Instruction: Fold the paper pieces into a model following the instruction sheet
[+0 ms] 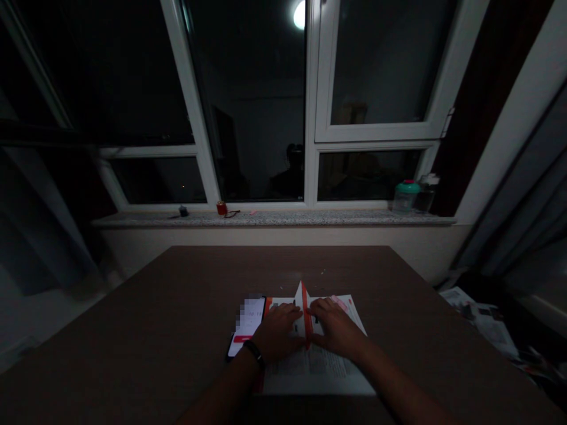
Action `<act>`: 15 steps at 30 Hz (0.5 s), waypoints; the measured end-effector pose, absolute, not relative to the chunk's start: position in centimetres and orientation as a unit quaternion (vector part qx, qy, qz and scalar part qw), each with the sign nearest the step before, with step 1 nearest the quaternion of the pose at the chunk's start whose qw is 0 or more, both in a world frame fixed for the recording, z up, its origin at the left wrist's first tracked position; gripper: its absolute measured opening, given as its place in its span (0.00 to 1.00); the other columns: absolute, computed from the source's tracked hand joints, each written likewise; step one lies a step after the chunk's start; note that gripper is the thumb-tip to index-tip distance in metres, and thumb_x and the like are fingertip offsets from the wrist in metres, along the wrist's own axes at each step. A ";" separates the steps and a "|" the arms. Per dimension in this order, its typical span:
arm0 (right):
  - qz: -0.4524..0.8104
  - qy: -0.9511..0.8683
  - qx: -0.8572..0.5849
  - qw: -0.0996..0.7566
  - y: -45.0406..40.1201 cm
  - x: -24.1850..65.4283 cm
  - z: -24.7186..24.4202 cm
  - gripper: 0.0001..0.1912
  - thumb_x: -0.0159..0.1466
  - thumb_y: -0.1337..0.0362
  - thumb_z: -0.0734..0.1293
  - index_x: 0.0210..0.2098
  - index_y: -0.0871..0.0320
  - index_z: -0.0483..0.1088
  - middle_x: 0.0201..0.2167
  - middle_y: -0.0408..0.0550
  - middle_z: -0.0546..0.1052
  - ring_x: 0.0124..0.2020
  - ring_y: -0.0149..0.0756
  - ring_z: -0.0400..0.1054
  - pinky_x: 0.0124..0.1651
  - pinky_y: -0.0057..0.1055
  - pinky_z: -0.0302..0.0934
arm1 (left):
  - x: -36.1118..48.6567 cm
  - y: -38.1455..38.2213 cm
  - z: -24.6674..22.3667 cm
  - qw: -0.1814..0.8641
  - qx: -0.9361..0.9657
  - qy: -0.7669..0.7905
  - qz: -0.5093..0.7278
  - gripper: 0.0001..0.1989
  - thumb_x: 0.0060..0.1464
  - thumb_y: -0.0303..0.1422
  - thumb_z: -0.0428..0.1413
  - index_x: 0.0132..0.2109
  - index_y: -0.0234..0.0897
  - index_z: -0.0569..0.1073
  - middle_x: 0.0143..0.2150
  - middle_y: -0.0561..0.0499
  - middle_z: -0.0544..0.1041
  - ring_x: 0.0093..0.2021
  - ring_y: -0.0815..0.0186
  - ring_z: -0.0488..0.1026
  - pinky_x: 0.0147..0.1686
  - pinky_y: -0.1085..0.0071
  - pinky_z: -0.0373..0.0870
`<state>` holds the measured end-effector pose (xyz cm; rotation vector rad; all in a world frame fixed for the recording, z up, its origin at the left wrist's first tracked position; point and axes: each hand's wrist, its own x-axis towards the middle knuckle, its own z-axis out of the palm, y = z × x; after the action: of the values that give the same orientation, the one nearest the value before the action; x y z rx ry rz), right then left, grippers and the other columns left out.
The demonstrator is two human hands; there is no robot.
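A folded paper plane point(301, 291), white with an orange stripe along its middle, points away from me over printed sheets. My left hand point(277, 330) grips its left side, with fingers forward and thumb nearer me. On the other side, my right hand point(334, 327) holds it in much the same way. My fingers hide part of both wings. Beneath lies a printed page or booklet point(319, 381) with orange edges. A phone point(245, 330) with a lit screen rests left of my left hand. A small pink object point(339, 303) lies on the page beyond my right hand.
The brown table point(133, 330) has a few white scraps point(323, 271) near its far side. Behind it, the stone windowsill point(283, 218) carries a red jar point(222, 208), a small dark bottle point(183, 211) and a green-lidded bottle point(405, 196). Papers point(482, 321) are piled right of the table.
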<state>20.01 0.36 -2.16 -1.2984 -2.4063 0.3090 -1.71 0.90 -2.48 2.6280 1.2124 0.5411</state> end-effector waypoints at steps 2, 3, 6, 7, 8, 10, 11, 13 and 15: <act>0.113 -0.862 -0.458 0.186 0.1 20.1 -2.0 0.28 0.56 0.56 0.72 0.55 0.52 0.67 0.51 0.50 0.70 0.53 0.46 0.61 0.64 0.46 0.42 | -1.8 0.7 -2.3 0.094 0.891 0.410 0.173 0.30 0.48 0.39 0.65 0.57 0.40 0.69 0.57 0.44 0.70 0.56 0.52 0.66 0.57 0.54 0.61; 0.114 -0.864 -0.455 0.182 0.1 20.1 -1.9 0.29 0.56 0.56 0.72 0.56 0.52 0.67 0.52 0.50 0.70 0.53 0.47 0.61 0.64 0.46 0.42 | -1.7 0.7 -2.2 0.092 0.892 0.411 0.168 0.30 0.48 0.40 0.65 0.57 0.39 0.68 0.58 0.43 0.70 0.56 0.51 0.66 0.57 0.53 0.61; 0.110 -0.868 -0.452 0.177 -0.1 20.2 -1.9 0.28 0.58 0.56 0.70 0.57 0.52 0.66 0.52 0.51 0.70 0.54 0.48 0.61 0.64 0.47 0.42 | -1.7 0.5 -1.9 0.086 0.895 0.408 0.156 0.30 0.49 0.41 0.64 0.58 0.39 0.68 0.58 0.43 0.70 0.56 0.50 0.66 0.57 0.52 0.60; 0.108 -0.868 -0.451 0.177 -0.1 20.2 -1.9 0.26 0.60 0.56 0.69 0.57 0.52 0.66 0.52 0.51 0.70 0.54 0.47 0.61 0.64 0.48 0.41 | -1.7 0.5 -1.9 0.085 0.897 0.406 0.153 0.28 0.51 0.40 0.63 0.58 0.40 0.68 0.57 0.43 0.70 0.56 0.51 0.66 0.56 0.52 0.60; 0.107 -0.868 -0.451 0.178 -0.1 20.2 -1.9 0.24 0.61 0.56 0.68 0.57 0.51 0.67 0.52 0.51 0.70 0.54 0.47 0.61 0.65 0.48 0.41 | -1.6 0.5 -1.8 0.084 0.898 0.404 0.152 0.26 0.53 0.38 0.62 0.57 0.40 0.68 0.57 0.43 0.70 0.56 0.51 0.66 0.56 0.53 0.61; 0.103 -0.866 -0.455 0.182 -0.1 20.1 -2.1 0.21 0.64 0.58 0.66 0.57 0.50 0.67 0.52 0.50 0.70 0.54 0.46 0.61 0.65 0.49 0.40 | -1.6 0.6 -1.9 0.084 0.899 0.405 0.148 0.23 0.56 0.35 0.59 0.58 0.40 0.67 0.58 0.44 0.69 0.56 0.53 0.66 0.57 0.54 0.60; 0.101 -0.865 -0.457 0.182 0.0 20.1 -2.1 0.21 0.64 0.59 0.65 0.57 0.50 0.67 0.52 0.50 0.70 0.55 0.46 0.60 0.65 0.49 0.39 | -1.6 0.7 -2.0 0.085 0.898 0.406 0.147 0.22 0.57 0.32 0.58 0.58 0.40 0.66 0.59 0.44 0.69 0.57 0.53 0.65 0.58 0.54 0.59; 0.095 -0.862 -0.463 0.183 0.1 19.9 -2.3 0.21 0.65 0.61 0.65 0.57 0.49 0.66 0.53 0.49 0.70 0.56 0.46 0.60 0.65 0.50 0.39 | -1.6 0.8 -2.2 0.088 0.894 0.414 0.145 0.23 0.58 0.29 0.56 0.60 0.39 0.65 0.61 0.44 0.68 0.60 0.54 0.63 0.60 0.54 0.57; 0.091 -0.861 -0.466 0.180 0.2 19.8 -2.4 0.21 0.65 0.61 0.64 0.58 0.48 0.65 0.54 0.49 0.69 0.56 0.47 0.59 0.65 0.51 0.39 | -1.6 0.9 -2.5 0.090 0.892 0.421 0.141 0.24 0.58 0.28 0.54 0.61 0.39 0.64 0.62 0.44 0.66 0.62 0.55 0.62 0.61 0.54 0.55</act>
<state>19.83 0.24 -2.44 -1.3169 -2.4334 0.2559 -1.56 0.92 -2.51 2.6506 1.2511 0.4205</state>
